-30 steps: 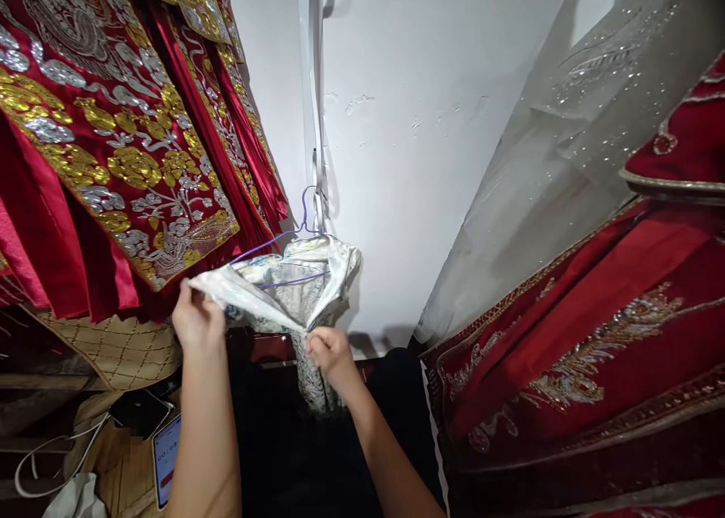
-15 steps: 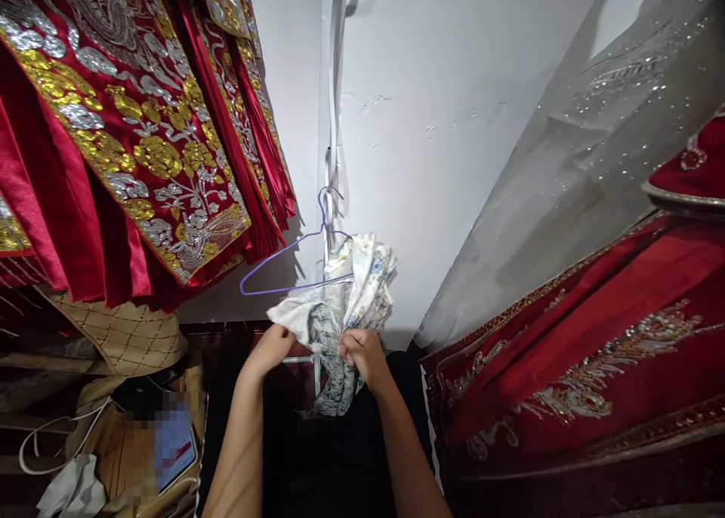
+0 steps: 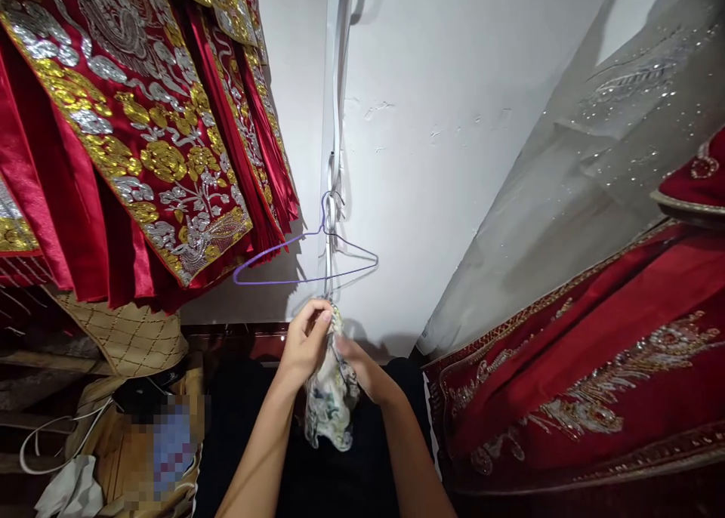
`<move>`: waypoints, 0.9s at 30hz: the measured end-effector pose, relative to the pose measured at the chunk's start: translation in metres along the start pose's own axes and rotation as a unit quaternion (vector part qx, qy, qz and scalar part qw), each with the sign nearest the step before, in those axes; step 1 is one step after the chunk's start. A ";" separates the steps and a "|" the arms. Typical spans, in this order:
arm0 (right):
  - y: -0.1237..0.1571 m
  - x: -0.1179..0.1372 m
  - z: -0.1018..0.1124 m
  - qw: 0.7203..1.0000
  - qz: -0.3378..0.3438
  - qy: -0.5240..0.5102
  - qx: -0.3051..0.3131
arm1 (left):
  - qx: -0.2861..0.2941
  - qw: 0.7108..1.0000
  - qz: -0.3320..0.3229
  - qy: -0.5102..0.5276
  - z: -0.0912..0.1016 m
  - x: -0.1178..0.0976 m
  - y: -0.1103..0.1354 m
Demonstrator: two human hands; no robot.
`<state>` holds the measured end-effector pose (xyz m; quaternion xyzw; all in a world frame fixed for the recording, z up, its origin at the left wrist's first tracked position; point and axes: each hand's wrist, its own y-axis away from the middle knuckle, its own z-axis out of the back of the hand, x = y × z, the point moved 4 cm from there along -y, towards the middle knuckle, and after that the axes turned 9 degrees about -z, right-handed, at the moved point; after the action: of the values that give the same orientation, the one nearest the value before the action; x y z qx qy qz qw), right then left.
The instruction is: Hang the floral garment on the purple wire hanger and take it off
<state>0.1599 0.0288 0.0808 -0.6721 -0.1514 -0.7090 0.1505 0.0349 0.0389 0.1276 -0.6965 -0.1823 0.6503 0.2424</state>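
A pale printed garment hangs bunched between my two hands, just below a bare purple wire hanger that hangs on the white wall. My left hand is closed, pinching the top of the cloth. My right hand grips the same cloth from the right side, its fingers partly hidden behind the fabric.
Red robes with gold and silver embroidery hang at upper left. A grey sequinned garment and more red embroidered cloth fill the right. A quilted tan bag, a white cable and a phone lie at lower left.
The garment has come off the hanger and dropped into a bunch. My left hand moved right to meet my right hand at the cloth's top. The hanger now hangs bare.
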 end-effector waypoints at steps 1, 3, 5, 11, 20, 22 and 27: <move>0.001 0.005 0.000 0.999 -0.002 0.023 0.037 | -0.003 1.000 0.010 -0.004 0.003 0.006 0.002; -0.002 0.022 0.009 0.996 0.018 0.070 0.060 | 0.049 0.997 0.055 -0.018 0.009 0.018 0.012; -0.014 0.044 0.030 0.992 0.082 0.095 -0.029 | 0.143 0.982 0.111 -0.057 0.015 0.030 0.030; -0.081 0.071 0.068 0.950 0.175 0.052 -0.253 | 0.200 0.929 0.155 -0.270 0.069 0.047 0.055; -0.084 0.007 0.080 0.933 0.029 0.292 -0.210 | 0.237 0.840 0.201 -0.445 0.170 0.048 0.019; -0.082 0.007 0.086 0.929 0.019 0.294 -0.224 | 0.251 0.834 0.184 -0.455 0.173 0.049 0.012; -0.099 0.016 0.090 0.953 0.013 0.232 -0.193 | 0.217 0.851 0.148 -0.454 0.163 0.049 -0.022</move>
<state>0.1995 0.1559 0.1001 -0.5074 0.0360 -0.8590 0.0578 -0.1218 0.1011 0.0942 -0.2717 -0.0210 0.9454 0.1787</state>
